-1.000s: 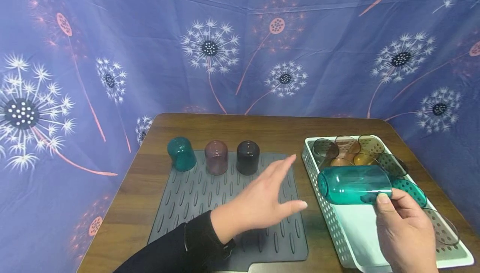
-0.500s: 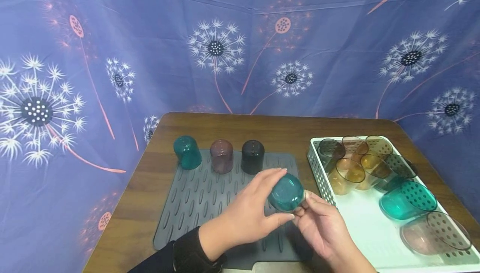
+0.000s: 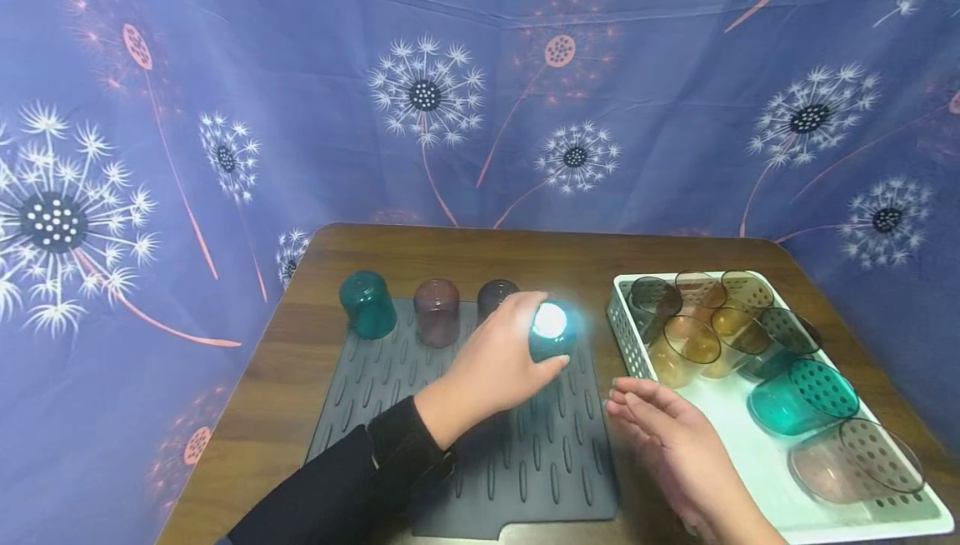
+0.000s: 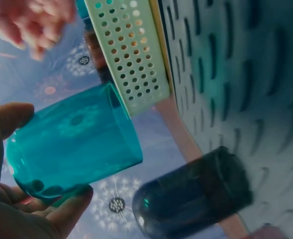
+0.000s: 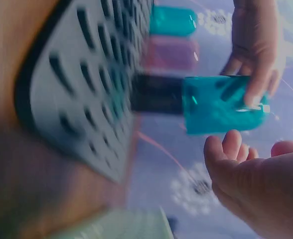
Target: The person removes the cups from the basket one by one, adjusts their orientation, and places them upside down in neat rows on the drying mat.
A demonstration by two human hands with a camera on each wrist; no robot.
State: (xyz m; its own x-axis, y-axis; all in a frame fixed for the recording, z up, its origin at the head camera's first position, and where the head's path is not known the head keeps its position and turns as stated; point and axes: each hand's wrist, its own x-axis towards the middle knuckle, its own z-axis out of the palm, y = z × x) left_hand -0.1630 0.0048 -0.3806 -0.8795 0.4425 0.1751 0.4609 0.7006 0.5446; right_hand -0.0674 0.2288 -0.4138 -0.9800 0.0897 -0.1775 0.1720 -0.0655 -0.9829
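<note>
A teal glass [image 4: 79, 139] hangs upside down above the grey drying mat [image 3: 525, 462], gripped near its base by my left hand [image 3: 495, 357]. Its rim faces the mat, apart from it. My right hand [image 3: 678, 441] holds nothing; its fingers are relaxed between mat and basket, just off the glass in the right wrist view. Upside down along the mat's far edge stand another teal glass [image 3: 367, 305], a mauve glass [image 3: 437, 313] and a dark grey glass [image 3: 495, 293], the last partly hidden behind my left hand.
A white perforated basket [image 3: 738, 478] stands at the right with several upright glasses: amber glasses [image 3: 675, 362], a teal glass [image 3: 783, 403] and a pinkish glass [image 3: 825, 466] among them. A patterned blue cloth [image 3: 480, 112] hangs behind the wooden table [image 3: 570, 253].
The teal glass came out of the basket area in my right hand, was turned upside down and passed to my left hand. My right hand let go; the left moved it farther back over the mat.
</note>
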